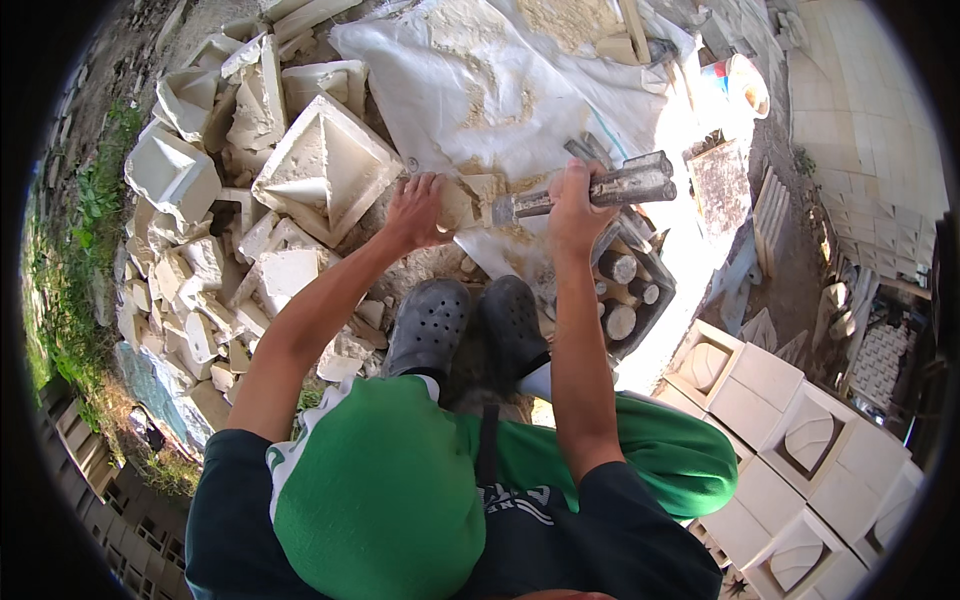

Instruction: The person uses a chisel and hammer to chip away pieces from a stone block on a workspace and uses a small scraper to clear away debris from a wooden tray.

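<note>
Both hands: left [415, 208] steadies pale chalky block [462, 200], right [572, 208] grips grimy metal chisel [590, 192].

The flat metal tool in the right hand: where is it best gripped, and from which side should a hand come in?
Grip the flat metal tool on its thick, dusty handle end, where the right hand already wraps it, coming in from the person's side. The thin blade end points left toward the small stone piece that the left hand steadies, so that end should probably stay free.

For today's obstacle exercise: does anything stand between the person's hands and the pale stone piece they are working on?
Nothing visible does. The left hand grips the stone piece directly, and the right hand holds a metal tool whose flat blade already meets it.
</note>
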Available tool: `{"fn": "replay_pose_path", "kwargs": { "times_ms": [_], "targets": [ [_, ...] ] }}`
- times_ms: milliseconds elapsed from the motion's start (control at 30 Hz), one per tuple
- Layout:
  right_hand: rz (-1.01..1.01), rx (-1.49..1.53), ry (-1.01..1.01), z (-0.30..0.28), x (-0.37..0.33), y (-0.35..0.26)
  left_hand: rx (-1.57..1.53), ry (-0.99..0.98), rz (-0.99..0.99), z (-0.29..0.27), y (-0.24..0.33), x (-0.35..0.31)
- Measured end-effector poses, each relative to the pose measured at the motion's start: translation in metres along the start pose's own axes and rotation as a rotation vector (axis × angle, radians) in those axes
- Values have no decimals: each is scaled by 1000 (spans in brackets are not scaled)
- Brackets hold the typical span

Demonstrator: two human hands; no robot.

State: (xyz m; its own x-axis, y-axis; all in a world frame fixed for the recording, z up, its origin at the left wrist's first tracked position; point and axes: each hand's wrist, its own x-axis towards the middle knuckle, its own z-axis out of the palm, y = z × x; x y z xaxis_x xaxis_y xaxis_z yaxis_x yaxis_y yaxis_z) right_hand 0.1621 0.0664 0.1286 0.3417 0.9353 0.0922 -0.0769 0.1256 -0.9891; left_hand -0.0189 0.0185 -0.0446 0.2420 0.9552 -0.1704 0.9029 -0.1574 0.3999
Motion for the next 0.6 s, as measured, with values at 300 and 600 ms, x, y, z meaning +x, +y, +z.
{"fn": "replay_pose_path", "kwargs": {
  "times_ms": [300, 600],
  "targets": [
    [19, 80, -73, -9, -9, -69, 148, -66, -97, -4, 13, 4],
    [-28, 29, 40, -11, -23, 14, -39, 62, 151, 25, 34, 31]
  ]
}}
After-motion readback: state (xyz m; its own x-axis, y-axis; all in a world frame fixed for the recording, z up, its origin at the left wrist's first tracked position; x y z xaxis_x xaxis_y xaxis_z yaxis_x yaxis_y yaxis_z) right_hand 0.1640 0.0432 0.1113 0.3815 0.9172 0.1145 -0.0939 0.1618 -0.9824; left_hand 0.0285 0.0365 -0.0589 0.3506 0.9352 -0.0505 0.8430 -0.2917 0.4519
